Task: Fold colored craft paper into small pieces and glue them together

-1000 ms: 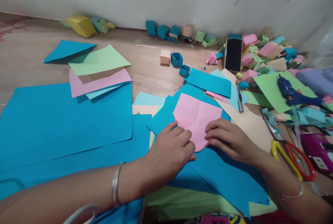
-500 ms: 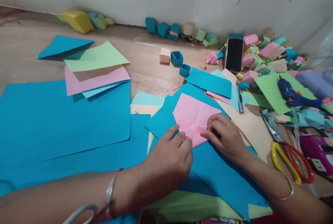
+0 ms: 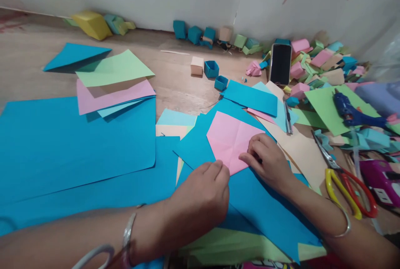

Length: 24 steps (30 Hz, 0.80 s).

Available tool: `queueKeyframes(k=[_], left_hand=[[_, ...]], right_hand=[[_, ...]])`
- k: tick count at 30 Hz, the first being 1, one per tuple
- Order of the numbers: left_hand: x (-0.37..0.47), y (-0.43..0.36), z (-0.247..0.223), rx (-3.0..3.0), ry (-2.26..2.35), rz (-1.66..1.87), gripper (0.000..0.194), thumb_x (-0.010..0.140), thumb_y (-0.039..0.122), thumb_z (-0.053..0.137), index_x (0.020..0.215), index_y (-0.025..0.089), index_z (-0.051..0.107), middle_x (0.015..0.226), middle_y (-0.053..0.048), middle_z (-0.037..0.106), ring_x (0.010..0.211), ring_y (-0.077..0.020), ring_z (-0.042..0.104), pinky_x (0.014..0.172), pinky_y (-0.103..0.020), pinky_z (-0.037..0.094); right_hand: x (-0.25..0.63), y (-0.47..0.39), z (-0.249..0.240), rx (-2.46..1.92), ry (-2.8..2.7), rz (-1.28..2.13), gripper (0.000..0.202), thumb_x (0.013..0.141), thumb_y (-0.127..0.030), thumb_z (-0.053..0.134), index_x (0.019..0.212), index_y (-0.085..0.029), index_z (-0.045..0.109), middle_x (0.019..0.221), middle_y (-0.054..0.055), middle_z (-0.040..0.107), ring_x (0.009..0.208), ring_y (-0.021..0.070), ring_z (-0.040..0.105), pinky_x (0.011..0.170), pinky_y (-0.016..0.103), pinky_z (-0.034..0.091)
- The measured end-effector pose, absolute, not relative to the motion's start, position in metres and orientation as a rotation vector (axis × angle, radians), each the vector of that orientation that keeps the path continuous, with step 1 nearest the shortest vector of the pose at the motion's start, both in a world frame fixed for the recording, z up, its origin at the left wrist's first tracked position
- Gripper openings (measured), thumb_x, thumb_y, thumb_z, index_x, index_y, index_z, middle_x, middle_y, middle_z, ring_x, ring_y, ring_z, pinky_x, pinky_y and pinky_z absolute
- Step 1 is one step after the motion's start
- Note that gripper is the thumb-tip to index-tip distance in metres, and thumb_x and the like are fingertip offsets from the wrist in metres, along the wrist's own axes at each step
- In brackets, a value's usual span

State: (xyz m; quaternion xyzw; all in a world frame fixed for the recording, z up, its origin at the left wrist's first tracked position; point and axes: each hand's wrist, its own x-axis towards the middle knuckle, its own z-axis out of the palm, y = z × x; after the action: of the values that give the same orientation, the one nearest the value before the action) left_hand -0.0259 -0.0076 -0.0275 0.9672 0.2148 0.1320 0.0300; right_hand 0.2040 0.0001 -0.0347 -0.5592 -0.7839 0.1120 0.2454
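A creased pink sheet of paper point(image 3: 233, 136) lies on blue paper point(image 3: 190, 146) before me, with fold lines crossing at its middle. My left hand point(image 3: 208, 190) is closed at the sheet's lower left edge, fingertips bunched against it. At the right edge, my right hand point(image 3: 267, 156) has its fingers curled in and its thumb on the paper. The exact grip under the fingers of both hands is partly hidden.
Scissors point(image 3: 348, 190) and a blue glue gun point(image 3: 353, 113) lie at the right. A phone point(image 3: 280, 64) leans by a heap of folded paper pieces point(image 3: 325, 61). Small paper boxes point(image 3: 211, 69) stand at the back. Large blue sheets point(image 3: 78, 144) cover the left.
My left hand's fingers have drawn together and shifted slightly down at the pink paper's lower edge, baring more of it. My right hand stays at the right edge, almost unmoved.
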Motion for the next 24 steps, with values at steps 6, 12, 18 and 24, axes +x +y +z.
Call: queueKeyframes(k=[6,12,18,24], left_hand=[[-0.028,-0.007,-0.027,2.972,0.668,0.414,0.016,0.089,0.007,0.046,0.096,0.011,0.060,0.097,-0.013,0.065,0.090,-0.0222,0.060,0.079,-0.039,0.052],[-0.024,0.001,-0.014,2.931,0.669,0.423,0.016,0.092,0.011,0.044,0.097,0.012,0.059,0.094,-0.011,0.065,0.088,-0.0211,0.060,0.076,-0.036,0.052],[-0.018,0.007,-0.016,2.940,0.668,0.388,0.028,0.095,0.019,0.047,0.120,0.008,0.053,0.091,-0.010,0.064,0.080,-0.0233,0.059,0.064,-0.037,0.049],[-0.016,0.009,-0.018,2.957,0.630,0.307,0.021,0.094,0.024,0.050,0.105,0.010,0.061,0.090,-0.009,0.062,0.080,-0.0237,0.055,0.061,-0.037,0.044]], right_hand=[[0.205,0.001,-0.036,-1.517,-2.138,0.321,0.029,0.091,-0.033,0.058,0.070,-0.021,0.042,0.077,0.003,0.047,0.075,0.0181,0.044,0.064,0.032,0.037],[0.206,0.002,-0.037,-1.482,-2.151,0.306,0.029,0.091,-0.033,0.059,0.071,-0.020,0.044,0.077,0.003,0.048,0.074,0.0176,0.044,0.063,0.032,0.037],[0.206,0.002,-0.039,-1.474,-2.141,0.289,0.029,0.091,-0.035,0.059,0.070,-0.020,0.044,0.078,0.004,0.049,0.076,0.0183,0.045,0.064,0.033,0.038],[0.205,0.002,-0.039,-1.490,-2.157,0.257,0.029,0.092,-0.036,0.058,0.071,-0.020,0.045,0.077,0.004,0.048,0.075,0.0183,0.044,0.064,0.033,0.038]])
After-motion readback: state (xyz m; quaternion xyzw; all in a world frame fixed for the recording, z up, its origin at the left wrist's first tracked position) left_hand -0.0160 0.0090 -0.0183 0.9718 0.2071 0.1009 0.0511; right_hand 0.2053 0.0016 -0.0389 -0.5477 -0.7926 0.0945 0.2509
